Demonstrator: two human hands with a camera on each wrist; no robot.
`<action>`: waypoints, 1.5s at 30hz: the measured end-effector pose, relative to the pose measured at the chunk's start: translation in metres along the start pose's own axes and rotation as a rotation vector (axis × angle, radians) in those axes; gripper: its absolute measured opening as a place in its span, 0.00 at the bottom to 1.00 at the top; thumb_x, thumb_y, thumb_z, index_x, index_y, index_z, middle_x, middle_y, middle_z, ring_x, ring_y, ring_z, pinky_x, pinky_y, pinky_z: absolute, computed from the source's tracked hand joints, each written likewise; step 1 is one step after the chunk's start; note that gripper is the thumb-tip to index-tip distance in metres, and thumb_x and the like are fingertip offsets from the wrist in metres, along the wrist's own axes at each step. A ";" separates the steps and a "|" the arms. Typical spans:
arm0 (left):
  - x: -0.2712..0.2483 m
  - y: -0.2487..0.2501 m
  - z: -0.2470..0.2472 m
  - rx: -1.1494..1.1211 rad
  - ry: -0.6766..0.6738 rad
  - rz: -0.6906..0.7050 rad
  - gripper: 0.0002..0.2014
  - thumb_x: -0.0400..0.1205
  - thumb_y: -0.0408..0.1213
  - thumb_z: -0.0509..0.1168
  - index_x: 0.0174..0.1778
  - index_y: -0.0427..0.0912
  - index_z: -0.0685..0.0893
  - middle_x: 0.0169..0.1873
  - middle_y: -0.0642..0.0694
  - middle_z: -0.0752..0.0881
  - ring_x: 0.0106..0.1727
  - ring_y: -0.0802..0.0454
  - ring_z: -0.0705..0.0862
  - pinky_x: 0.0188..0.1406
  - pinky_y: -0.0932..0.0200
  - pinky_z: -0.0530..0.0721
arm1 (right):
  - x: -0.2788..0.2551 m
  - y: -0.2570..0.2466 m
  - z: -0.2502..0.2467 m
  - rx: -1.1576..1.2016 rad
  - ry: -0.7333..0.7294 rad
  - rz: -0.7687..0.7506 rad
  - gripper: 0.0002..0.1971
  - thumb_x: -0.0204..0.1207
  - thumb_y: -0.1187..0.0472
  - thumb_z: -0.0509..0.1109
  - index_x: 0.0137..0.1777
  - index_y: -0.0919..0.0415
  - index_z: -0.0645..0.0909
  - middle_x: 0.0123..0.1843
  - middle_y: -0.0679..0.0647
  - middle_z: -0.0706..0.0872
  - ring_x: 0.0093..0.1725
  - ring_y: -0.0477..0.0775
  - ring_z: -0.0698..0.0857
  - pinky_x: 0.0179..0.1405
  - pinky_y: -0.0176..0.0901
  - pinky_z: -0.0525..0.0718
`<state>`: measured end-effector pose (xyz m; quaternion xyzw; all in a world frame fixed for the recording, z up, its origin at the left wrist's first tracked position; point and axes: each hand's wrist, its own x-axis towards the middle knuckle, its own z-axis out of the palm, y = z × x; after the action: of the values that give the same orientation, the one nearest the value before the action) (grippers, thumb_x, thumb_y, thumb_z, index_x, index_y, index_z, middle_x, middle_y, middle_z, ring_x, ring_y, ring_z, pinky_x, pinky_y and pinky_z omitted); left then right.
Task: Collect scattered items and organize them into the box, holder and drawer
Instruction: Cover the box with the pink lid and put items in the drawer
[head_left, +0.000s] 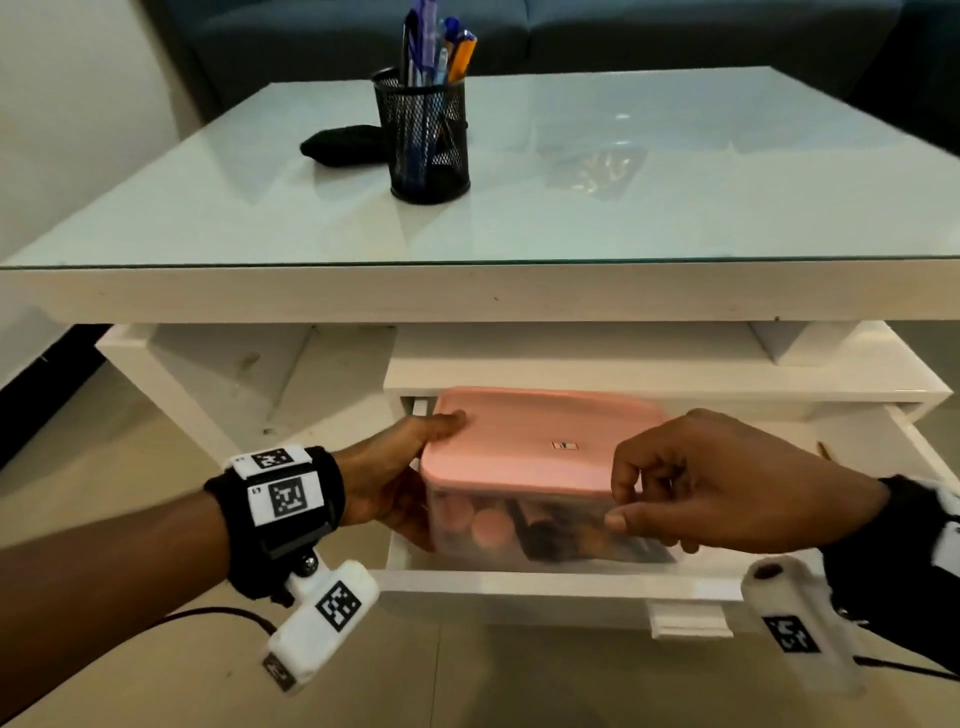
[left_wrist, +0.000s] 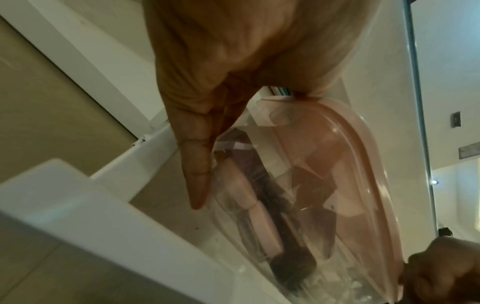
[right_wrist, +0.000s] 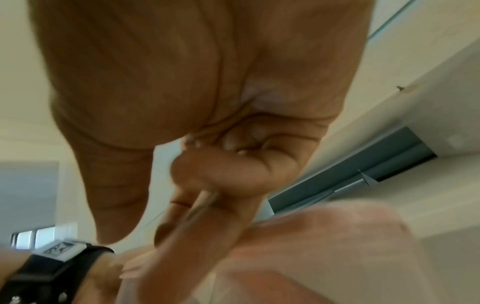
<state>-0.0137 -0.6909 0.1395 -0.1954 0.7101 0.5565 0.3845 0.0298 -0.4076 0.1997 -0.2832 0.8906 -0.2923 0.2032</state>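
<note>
A clear box with a pink lid (head_left: 530, 441) hangs low in the open white drawer (head_left: 519, 587) under the table. Several pink and dark items show through its wall (left_wrist: 262, 216). My left hand (head_left: 410, 478) grips the box's left end, thumb on the lid and fingers (left_wrist: 197, 174) down the side. My right hand (head_left: 628, 501) pinches the lid's near right corner between thumb and curled fingers. In the right wrist view the right hand (right_wrist: 182, 185) is blurred above the pink lid (right_wrist: 324, 246). A black mesh holder (head_left: 428, 140) full of pens stands on the tabletop.
A black pouch (head_left: 343, 145) lies behind the holder, and a clear plastic bag (head_left: 597, 166) lies to its right on the glass tabletop (head_left: 260, 218). The table's front edge (head_left: 467, 296) overhangs the drawer. A dark sofa (head_left: 675, 31) stands beyond.
</note>
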 end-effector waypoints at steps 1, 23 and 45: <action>0.000 -0.002 0.000 0.013 0.003 -0.010 0.29 0.79 0.63 0.62 0.65 0.43 0.77 0.48 0.32 0.89 0.47 0.34 0.90 0.46 0.34 0.89 | 0.002 0.002 0.001 -0.084 0.029 -0.005 0.09 0.73 0.41 0.73 0.41 0.44 0.83 0.29 0.41 0.87 0.32 0.42 0.86 0.33 0.30 0.79; -0.003 -0.032 0.021 0.184 -0.112 -0.033 0.20 0.82 0.55 0.64 0.66 0.48 0.77 0.57 0.38 0.83 0.57 0.39 0.83 0.62 0.41 0.83 | 0.027 0.057 0.023 -0.300 -0.203 0.303 0.48 0.65 0.29 0.73 0.82 0.33 0.52 0.79 0.35 0.62 0.75 0.44 0.69 0.76 0.43 0.70; 0.016 -0.002 0.025 1.188 0.137 0.399 0.51 0.68 0.49 0.80 0.84 0.49 0.59 0.77 0.45 0.65 0.75 0.45 0.71 0.73 0.53 0.73 | 0.054 0.084 0.019 -0.430 -0.073 0.574 0.35 0.62 0.40 0.82 0.68 0.48 0.77 0.54 0.44 0.73 0.55 0.50 0.74 0.53 0.41 0.73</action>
<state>-0.0141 -0.6654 0.1239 0.1528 0.9438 0.1143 0.2699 -0.0336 -0.3925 0.1218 -0.0679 0.9670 -0.0190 0.2447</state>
